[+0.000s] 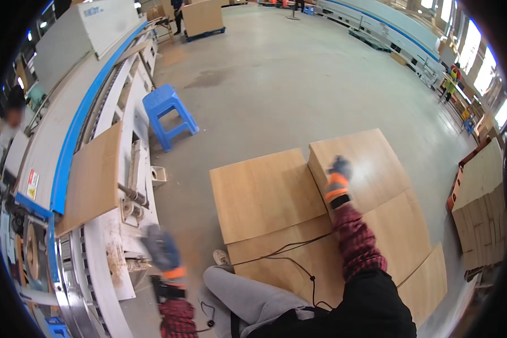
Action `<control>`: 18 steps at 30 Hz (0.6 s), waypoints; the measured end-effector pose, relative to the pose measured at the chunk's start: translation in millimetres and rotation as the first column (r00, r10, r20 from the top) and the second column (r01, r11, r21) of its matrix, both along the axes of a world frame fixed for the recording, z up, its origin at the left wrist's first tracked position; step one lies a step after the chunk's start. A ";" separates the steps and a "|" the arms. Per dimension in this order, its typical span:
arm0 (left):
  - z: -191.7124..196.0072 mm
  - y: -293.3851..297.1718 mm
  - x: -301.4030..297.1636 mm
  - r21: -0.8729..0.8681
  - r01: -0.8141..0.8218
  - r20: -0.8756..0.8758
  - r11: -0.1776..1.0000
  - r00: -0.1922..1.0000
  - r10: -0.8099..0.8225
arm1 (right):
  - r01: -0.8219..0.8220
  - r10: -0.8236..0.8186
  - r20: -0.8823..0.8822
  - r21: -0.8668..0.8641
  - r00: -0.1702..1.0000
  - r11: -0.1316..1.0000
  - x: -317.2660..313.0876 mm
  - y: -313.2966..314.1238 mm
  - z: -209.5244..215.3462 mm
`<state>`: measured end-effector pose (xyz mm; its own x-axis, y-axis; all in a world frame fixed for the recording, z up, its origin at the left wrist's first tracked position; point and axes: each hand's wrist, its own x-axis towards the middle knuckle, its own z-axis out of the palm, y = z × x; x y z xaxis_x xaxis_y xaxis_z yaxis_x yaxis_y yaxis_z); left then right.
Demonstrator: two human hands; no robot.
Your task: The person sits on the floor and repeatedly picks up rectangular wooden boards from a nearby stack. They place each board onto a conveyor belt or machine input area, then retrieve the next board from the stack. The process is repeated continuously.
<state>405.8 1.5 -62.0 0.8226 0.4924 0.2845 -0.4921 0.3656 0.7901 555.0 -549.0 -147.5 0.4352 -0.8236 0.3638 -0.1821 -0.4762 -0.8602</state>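
right hand [338, 169] seemingly flat on top panel [372, 163] edge.

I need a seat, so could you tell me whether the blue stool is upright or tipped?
Upright: the blue stool stands on its legs, seat on top.

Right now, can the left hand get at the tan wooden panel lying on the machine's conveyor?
Probably yes: the gloved left hand hovers beside the conveyor's edge, and nothing stands between it and the tan wooden panel just ahead, though it isn't touching it.
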 end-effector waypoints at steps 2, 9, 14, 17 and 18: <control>-39.0 -83.3 -2.9 0.631 0.008 -0.105 0.776 0.992 0.075 | 0.232 -0.225 0.117 -0.043 0.967 0.972 -6.9 -64.3 19.6; -79.1 -344.2 -51.3 0.458 0.827 -0.707 0.326 0.562 -0.430 | 0.142 -0.244 0.117 0.547 0.963 0.825 -92.8 -192.1 21.7; -69.3 -410.7 -109.9 -0.043 0.995 -0.933 0.090 -0.008 -0.360 | 0.549 -0.592 -0.141 -0.252 0.794 0.797 -200.7 -269.3 -5.6; -30.9 -422.3 -111.1 -0.059 0.989 -0.956 0.135 -0.017 -0.292 | 0.395 -0.616 -0.591 -0.472 0.521 0.788 -231.6 -267.0 26.4; -37.9 -424.3 -116.6 -0.119 0.972 -0.919 0.203 -0.030 -0.393 | 0.401 -0.544 -0.687 -0.379 0.481 0.834 -237.0 -269.2 36.9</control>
